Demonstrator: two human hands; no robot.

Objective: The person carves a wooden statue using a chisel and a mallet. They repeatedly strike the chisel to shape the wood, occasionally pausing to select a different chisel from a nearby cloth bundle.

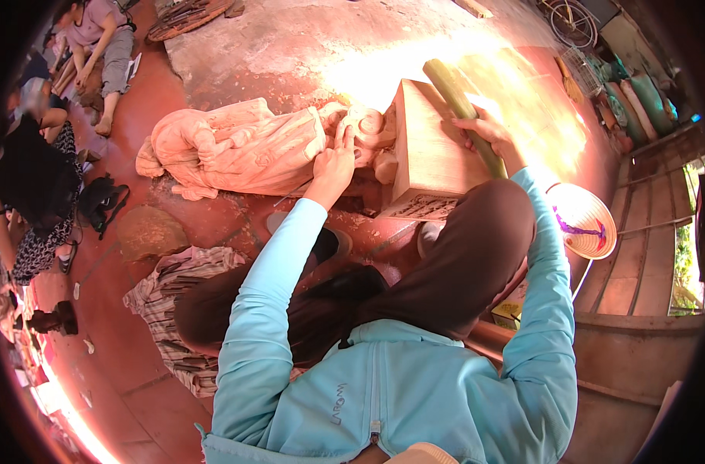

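A carved wooden figure (244,151) lies on its side in front of me, its robe folds facing up and its square block base (438,147) at the right. My left hand (335,166) rests on the scroll-shaped carving (365,124) beside the base, two fingers stretched out over the wood. Nothing shows in its grip. My right hand (492,135) is closed round a thick greenish stick (445,81), which slants across the top of the block with its far end raised to the upper left.
Wood chips lie on the red tiled floor. A conical hat (582,220) is beside my right arm. A round stump (150,236) and striped cloth (186,309) are near my left leg. Other people (105,46) sit at the far left. A bicycle (571,23) stands far right.
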